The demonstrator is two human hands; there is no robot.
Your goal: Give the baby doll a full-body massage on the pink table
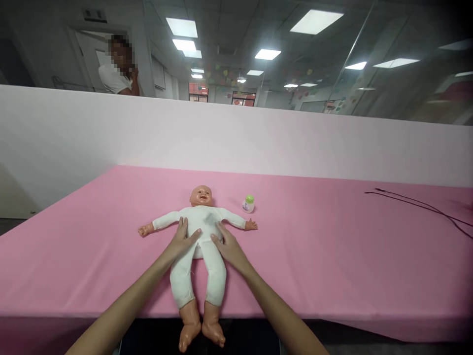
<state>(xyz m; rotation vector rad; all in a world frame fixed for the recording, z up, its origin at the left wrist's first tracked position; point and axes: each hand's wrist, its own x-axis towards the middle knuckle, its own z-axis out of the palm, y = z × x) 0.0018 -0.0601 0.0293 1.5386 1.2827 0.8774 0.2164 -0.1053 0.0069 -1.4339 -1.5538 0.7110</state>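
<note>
A baby doll (pixel 200 220) lies on its back on a pink-covered table, head away from me and arms out to the sides. Its body is white cloth; head, hands and feet are skin-toned plastic. The feet hang over the near edge. My left hand (pixel 182 240) holds the left side of its waist, thumb over the belly and fingers along the flank. On the opposite side my right hand (pixel 229 248) grips the waist the same way. Parts of the fingers are hidden by the hands and the doll. A greyish mark shows on the chest.
A small white jar with a green lid (pixel 249 204) stands right of the doll's head. Thin dark cables (pixel 414 199) lie at the table's right. Behind the pink table (pixel 314 256) rises a white panel (pixel 258 140) with glass above, where a person (pixel 116 76) is visible.
</note>
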